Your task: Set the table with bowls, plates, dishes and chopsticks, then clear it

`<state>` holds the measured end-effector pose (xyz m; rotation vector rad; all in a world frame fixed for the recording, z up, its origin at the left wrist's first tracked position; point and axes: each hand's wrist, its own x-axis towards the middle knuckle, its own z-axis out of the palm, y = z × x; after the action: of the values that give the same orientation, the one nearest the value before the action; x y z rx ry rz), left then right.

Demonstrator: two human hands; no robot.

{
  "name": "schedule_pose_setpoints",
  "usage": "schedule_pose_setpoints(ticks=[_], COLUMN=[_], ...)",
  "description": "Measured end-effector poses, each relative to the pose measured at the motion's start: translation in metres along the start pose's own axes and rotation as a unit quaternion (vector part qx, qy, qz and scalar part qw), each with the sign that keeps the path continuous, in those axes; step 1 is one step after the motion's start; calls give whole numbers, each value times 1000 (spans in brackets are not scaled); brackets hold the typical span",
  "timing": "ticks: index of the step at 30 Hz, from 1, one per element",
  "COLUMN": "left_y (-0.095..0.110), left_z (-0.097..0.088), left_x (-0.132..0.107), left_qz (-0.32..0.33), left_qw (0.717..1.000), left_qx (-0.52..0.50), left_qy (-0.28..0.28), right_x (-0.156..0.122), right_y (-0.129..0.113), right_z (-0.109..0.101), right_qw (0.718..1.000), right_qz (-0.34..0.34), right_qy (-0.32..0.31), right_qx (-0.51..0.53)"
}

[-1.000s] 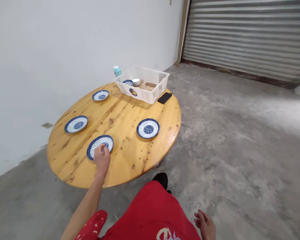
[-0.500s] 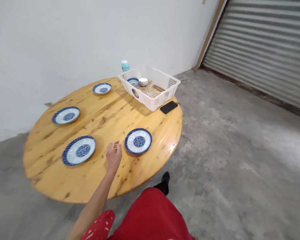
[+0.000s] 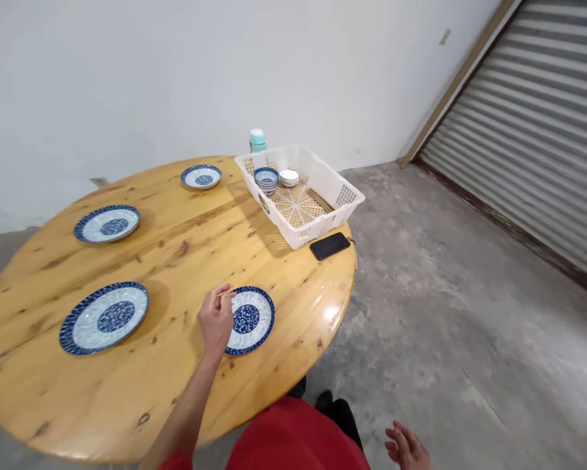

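Note:
My left hand [image 3: 216,318] hovers over the left edge of a blue-rimmed white plate [image 3: 247,320] and hides part of its rim. Its fingers are loosely bent and apart, with nothing in them; whether they touch the plate I cannot tell. Out past the table edge, above the floor, my right hand [image 3: 407,448] hangs with bent, parted fingers and holds nothing. Similar patterned plates lie around the round wooden table [image 3: 185,261]: one at the near left [image 3: 104,318], one at the far left [image 3: 107,224] and one at the back [image 3: 201,176].
A white plastic basket [image 3: 322,225] stands at the table's far right, holding stacked blue-and-white bowls [image 3: 266,179], small white dishes [image 3: 288,177] and chopsticks [image 3: 321,200]. A black phone [image 3: 330,246] lies before it. Behind stands a light-blue bottle [image 3: 257,140].
The view has shifted closer to the table. My left hand has moved right relative to the near plate and now overlaps its edge. My right hand has come into view at the bottom.

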<state>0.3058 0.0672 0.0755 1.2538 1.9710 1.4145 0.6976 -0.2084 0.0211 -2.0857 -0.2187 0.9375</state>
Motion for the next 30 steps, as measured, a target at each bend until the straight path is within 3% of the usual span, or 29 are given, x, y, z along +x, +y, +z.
schedule_pose_setpoints(ticks=[3,7,10,13,18,22,25,27,30], left_y=[-6,-5,18,60,145,189,191,180,155], left_z=[-20,-41,-38,-18,42,115,179,220,271], left_x=[-2,5,25,58,141,228,292,326,359], left_qz=[-2,-34,-28,23,96,48,-58,-151,-260], left_qw=[999,996,997,997,994,994,985,974,954], left_qx=[46,74,52,55,60,-49,-131,-151,-147], left_qy=[23,48,51,50,-6,-82,-94,-73,-25], right_x=[38,83,108,128,159,185,200,207,216], right_y=[-57,-167,-266,-365,-496,-558,-583,-593,-598], right_z=[18,42,71,123,251,350,410,447,501], right_qw=[997,970,926,870,782,743,739,746,765], right_qz=[-49,-191,-309,-415,-501,-510,-477,-438,-365], right_qy=[-56,-95,-123,-193,-320,-370,-414,-444,-471], right_qx=[-36,-119,-178,-182,-188,-227,-234,-235,-244])
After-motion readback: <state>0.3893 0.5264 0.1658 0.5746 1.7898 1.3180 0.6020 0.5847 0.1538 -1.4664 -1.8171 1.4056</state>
